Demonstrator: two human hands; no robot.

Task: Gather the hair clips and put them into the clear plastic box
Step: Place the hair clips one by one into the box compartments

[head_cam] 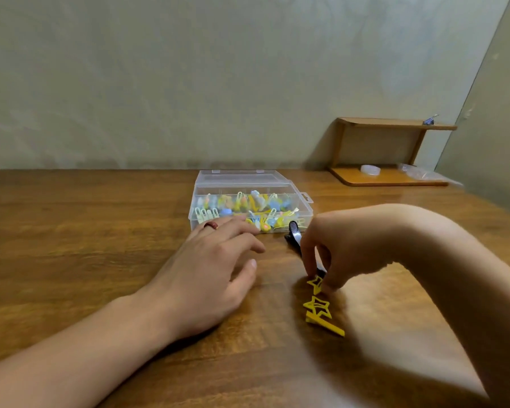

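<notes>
A clear plastic box [302, 205] stands open on the wooden table, holding several yellow, blue and white hair clips. My left hand [215, 266] rests flat on the table just in front of the box, fingers relaxed, a red ring on one finger. My right hand [336, 248] pinches a small yellow star clip [315, 283] against the table. A black alligator clip [293, 235] lies partly under that hand. Nearer to me lie a second yellow star clip [317, 306] and a straight yellow clip [326, 324].
A small wooden shelf [389, 151] stands at the back right against the wall, with a white round lid [370, 169] and a crumpled clear bag [418, 171] on its base and a binder clip [430, 120] on top. Walls close off the back and right.
</notes>
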